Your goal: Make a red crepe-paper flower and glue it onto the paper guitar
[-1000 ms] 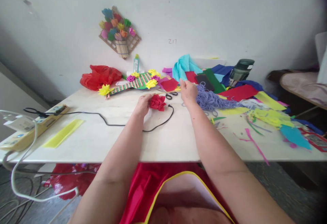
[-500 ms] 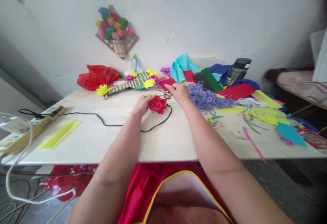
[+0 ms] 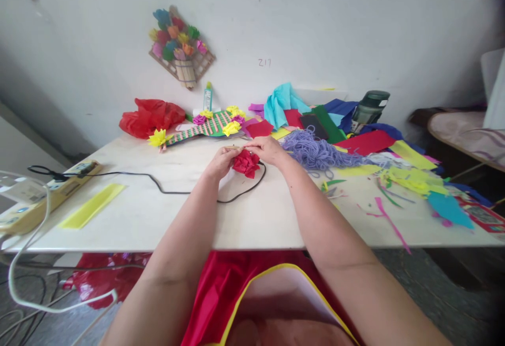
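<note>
A red paper flower (image 3: pixel 245 163) lies on the white table (image 3: pixel 244 214), held between both hands. My left hand (image 3: pixel 221 162) grips its left side. My right hand (image 3: pixel 266 151) rests on its top right, fingers curled onto it. A thin wooden stick (image 3: pixel 232 148) pokes out just above the flower between my hands. A black cable (image 3: pixel 177 191) loops around the flower on the table.
A heap of purple yarn (image 3: pixel 317 152) and coloured paper sheets (image 3: pixel 371 143) fill the right side. A green striped craft with paper flowers (image 3: pixel 205 125), a glue bottle (image 3: pixel 207 97) and a red bag (image 3: pixel 150 117) stand at the back. A power strip (image 3: pixel 47 193) and yellow strip (image 3: pixel 91 206) lie left.
My right hand has moved left from the purple yarn to the red flower and now touches it. My left hand has stayed on the flower.
</note>
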Motion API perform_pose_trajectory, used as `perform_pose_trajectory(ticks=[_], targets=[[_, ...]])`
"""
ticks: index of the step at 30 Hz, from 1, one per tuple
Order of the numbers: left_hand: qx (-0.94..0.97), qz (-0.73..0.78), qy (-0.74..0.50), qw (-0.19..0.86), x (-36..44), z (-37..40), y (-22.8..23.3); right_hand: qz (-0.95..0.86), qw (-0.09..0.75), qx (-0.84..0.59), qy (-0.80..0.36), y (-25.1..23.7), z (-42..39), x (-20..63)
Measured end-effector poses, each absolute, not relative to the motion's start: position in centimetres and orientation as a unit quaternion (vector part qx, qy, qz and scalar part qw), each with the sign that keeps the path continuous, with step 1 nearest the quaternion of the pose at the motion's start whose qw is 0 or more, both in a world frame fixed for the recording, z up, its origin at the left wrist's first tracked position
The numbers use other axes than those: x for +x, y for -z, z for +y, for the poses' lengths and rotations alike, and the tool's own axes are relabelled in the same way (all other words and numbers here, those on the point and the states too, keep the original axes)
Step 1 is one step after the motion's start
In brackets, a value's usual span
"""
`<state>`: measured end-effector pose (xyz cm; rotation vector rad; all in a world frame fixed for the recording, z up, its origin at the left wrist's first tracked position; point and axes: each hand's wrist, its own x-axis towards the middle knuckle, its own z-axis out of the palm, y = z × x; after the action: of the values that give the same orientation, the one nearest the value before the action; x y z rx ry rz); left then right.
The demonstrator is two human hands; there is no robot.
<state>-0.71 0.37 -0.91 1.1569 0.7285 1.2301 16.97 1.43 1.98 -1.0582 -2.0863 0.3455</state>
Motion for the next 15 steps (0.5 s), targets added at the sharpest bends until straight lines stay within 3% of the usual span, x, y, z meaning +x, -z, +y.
perform_pose_trajectory(ticks=[15], targets=[[0.503,0.290,-0.525,0.623,-0.95,0.24,0.60,-0.851,0.328,-0.410,-0.024,-1.94,1.64,16.83]])
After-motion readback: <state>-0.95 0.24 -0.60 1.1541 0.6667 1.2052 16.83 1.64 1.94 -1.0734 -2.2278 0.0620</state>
